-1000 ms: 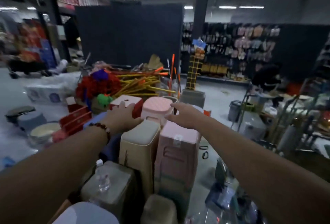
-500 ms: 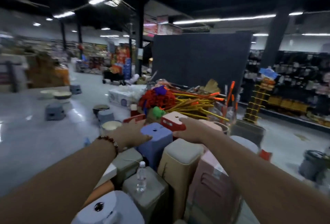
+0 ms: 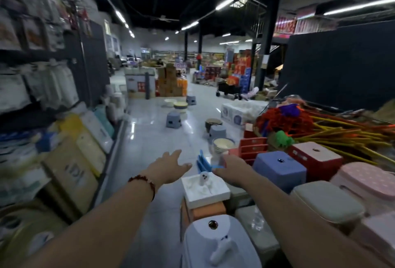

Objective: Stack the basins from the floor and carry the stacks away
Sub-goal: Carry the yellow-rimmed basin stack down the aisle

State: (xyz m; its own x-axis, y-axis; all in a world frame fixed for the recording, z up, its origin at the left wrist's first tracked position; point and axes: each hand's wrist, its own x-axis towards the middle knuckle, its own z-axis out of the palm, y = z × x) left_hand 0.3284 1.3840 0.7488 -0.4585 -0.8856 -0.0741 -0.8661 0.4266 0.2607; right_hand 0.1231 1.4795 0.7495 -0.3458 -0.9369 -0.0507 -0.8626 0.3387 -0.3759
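A: Where are your hands?

B: Both your arms reach forward over the pile of plastic goods. Your left hand [image 3: 168, 166] is in the air above the floor [image 3: 149, 139], fingers spread and straight, and it holds nothing. A bead bracelet [image 3: 143, 180] is on that wrist.

A: And the right one?

B: Your right hand [image 3: 232, 170] is just beside the blue stool [image 3: 280, 170], above the white box [image 3: 205, 188]. I see only its back. The fingers point away from you and are blurred, so I cannot tell if they grip something. Blue plastic pieces [image 3: 203, 162] stand just past it.

A: Where are the basins?

B: On the floor, ahead of you. A cream basin [image 3: 223, 144] stands near the red rack [image 3: 253, 147], with a grey stool [image 3: 217, 132] behind it and a dark basin [image 3: 213, 122] behind that. Two more basins [image 3: 176, 103] stand further down the aisle, touching each other, near another grey stool [image 3: 173, 119]. No hand touches any basin.

A: What is at your right?

B: Mops [image 3: 320, 126] with yellow handles lie in a heap, behind a red stool [image 3: 314, 158].
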